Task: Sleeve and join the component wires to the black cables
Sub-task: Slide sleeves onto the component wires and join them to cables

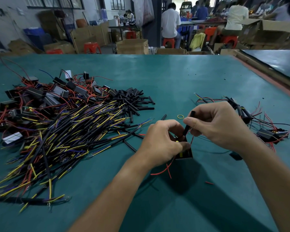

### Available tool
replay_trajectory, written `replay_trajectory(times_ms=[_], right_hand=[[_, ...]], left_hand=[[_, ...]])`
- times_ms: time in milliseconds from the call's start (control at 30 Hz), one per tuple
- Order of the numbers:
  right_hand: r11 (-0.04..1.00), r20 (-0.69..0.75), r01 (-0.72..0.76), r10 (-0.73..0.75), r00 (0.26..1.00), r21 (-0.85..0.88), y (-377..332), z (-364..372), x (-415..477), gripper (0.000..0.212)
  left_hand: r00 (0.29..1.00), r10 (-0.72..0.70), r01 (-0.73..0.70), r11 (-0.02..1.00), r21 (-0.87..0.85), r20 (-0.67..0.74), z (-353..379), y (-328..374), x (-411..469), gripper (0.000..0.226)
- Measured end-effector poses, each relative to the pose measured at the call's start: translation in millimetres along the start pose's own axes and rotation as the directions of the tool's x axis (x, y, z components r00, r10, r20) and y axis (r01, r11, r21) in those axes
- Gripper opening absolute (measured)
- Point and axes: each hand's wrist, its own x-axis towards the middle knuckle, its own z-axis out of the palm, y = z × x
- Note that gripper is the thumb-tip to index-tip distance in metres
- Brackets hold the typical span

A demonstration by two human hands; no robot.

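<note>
My left hand (161, 141) grips a small black box component (185, 154) just above the green table (174, 77); red wires (164, 171) trail below it. My right hand (219, 124) pinches a short black sleeve tube (188, 123) that stands tilted over the component, its lower end between the two hands. A large heap of black cables with yellow and blue wire ends (70, 139) lies to the left. Black box components with red wires (45, 96) are piled behind it. Loose black sleeve tubes (134, 101) lie beside them.
A group of components joined to cables (258, 124) lies to the right of my right hand. A yellow rubber band (180, 116) lies on the table beyond my hands. People sit on red stools among cardboard boxes past the table's far edge.
</note>
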Motion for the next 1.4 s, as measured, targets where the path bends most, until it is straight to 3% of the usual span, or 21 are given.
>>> replay_trajectory(times_ms=[267, 467, 600, 933, 1133, 1400], right_hand=[[1.0, -0.028, -0.014, 0.014, 0.999, 0.004, 4.8, 0.9, 1.5, 0.012], [0.999, -0.051, -0.001, 0.003, 0.999, 0.037, 4.4, 4.2, 2.4, 0.015], [0.999, -0.053, 0.012, -0.01, 0.999, 0.046, 3.2, 5.8, 2.3, 0.015], [0.998, 0.002, 0.035, -0.035, 0.999, -0.061, 4.9, 4.8, 1.1, 0.013], [0.999, -0.013, 0.011, -0.012, 1.0, -0.051, 8.0, 6.5, 1.0, 0.014], [0.976, 0.035, 0.027, -0.019, 0.999, -0.218, 7.1, 12.3, -0.9, 0.013]], left_hand=[[0.992, -0.007, 0.024, 0.99, 0.136, -0.123, -2.6, -3.0, 2.6, 0.028], [0.996, -0.088, 0.089, 0.995, 0.054, -0.011, 1.1, -6.4, 2.0, 0.011], [0.993, -0.115, 0.115, 0.993, -0.033, 0.009, -0.7, -5.2, 2.0, 0.021], [0.994, -0.107, 0.105, 0.989, -0.1, -0.016, 1.7, -6.2, 2.9, 0.026], [0.995, -0.099, 0.1, 0.99, 0.097, -0.018, -2.3, -11.4, 4.8, 0.016], [0.993, -0.105, 0.107, 0.994, 0.018, -0.055, -0.5, -12.2, 6.8, 0.027]])
